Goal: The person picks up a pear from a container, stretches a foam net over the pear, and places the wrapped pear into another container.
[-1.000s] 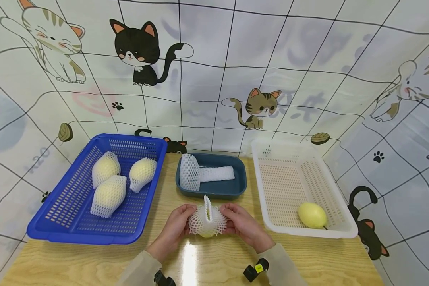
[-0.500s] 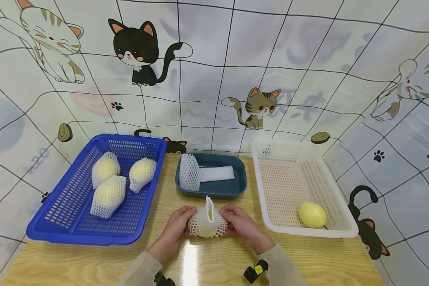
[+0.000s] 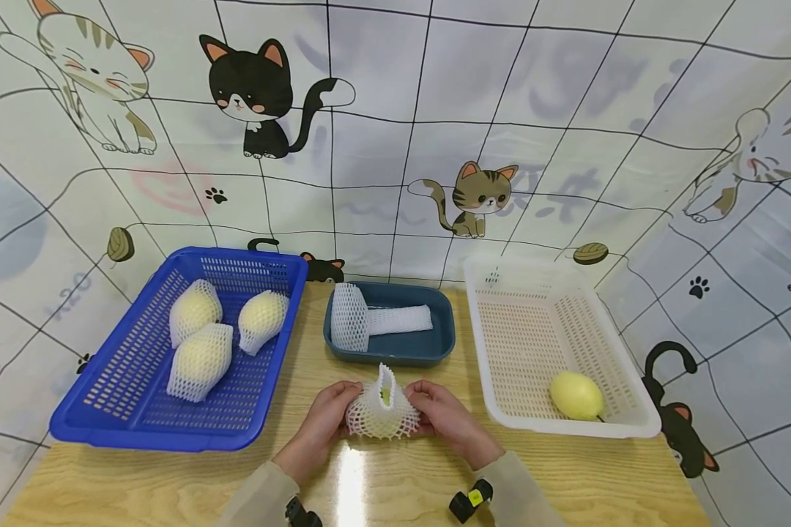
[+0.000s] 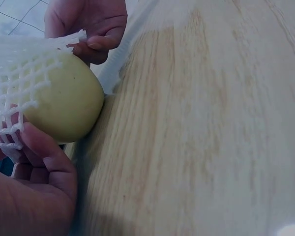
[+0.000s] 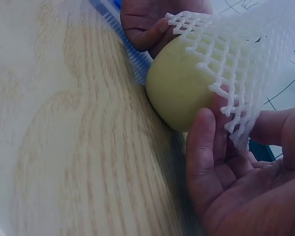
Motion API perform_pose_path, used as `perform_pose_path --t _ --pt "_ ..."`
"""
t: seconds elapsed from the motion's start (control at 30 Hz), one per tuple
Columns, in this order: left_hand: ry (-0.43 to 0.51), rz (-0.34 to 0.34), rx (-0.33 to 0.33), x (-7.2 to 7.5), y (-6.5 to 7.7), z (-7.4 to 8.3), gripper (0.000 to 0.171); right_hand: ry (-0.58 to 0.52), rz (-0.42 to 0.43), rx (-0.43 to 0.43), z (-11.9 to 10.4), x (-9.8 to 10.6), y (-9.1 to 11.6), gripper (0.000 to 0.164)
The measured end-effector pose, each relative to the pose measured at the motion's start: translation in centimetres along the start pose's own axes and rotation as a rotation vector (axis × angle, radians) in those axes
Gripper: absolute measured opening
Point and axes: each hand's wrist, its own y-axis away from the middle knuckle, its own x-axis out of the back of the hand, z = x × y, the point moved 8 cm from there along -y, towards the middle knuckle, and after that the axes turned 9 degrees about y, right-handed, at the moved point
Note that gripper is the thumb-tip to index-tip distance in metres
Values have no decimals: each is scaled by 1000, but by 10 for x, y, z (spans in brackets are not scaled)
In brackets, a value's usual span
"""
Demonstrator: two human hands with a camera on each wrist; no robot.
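Note:
A white foam fruit net (image 3: 381, 421) covers the upper part of a pale yellow pear (image 4: 73, 101) on the wooden table. My left hand (image 3: 326, 417) pinches the net's lower edge on the left, and my right hand (image 3: 451, 421) pinches it on the right. In the right wrist view, the pear's smooth lower part (image 5: 174, 83) sticks out bare below the ragged net edge, close to the tabletop. The net's narrow top stands up with a slit-like opening. From the head view, most of the pear is hidden under the mesh.
A blue basket (image 3: 171, 436) at left holds 3 netted pears (image 3: 201, 362). Behind my hands, a dark teal tray (image 3: 395, 359) contains foam nets (image 3: 400, 320). One bare yellow pear (image 3: 576, 396) lies in the white basket (image 3: 567, 428) at right. A patterned cloth (image 3: 369, 146) hangs behind.
The net's lower edge has come slightly further down over the pear, and its top opening has widened a little. Both hands stay at its sides, almost unmoved.

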Motion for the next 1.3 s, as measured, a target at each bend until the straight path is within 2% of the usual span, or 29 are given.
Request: perform_pose_path --t 0.6,1.07,1.3 --pt "-60 47 0 3 -2 -1 26 -13 0 -4 8 0 0 23" --pt "-114 1 -24 6 -4 -2 35 55 26 -24 7 2 0 24" --pt "-134 -18 -34 6 -5 -2 35 125 72 -15 5 3 2 24"
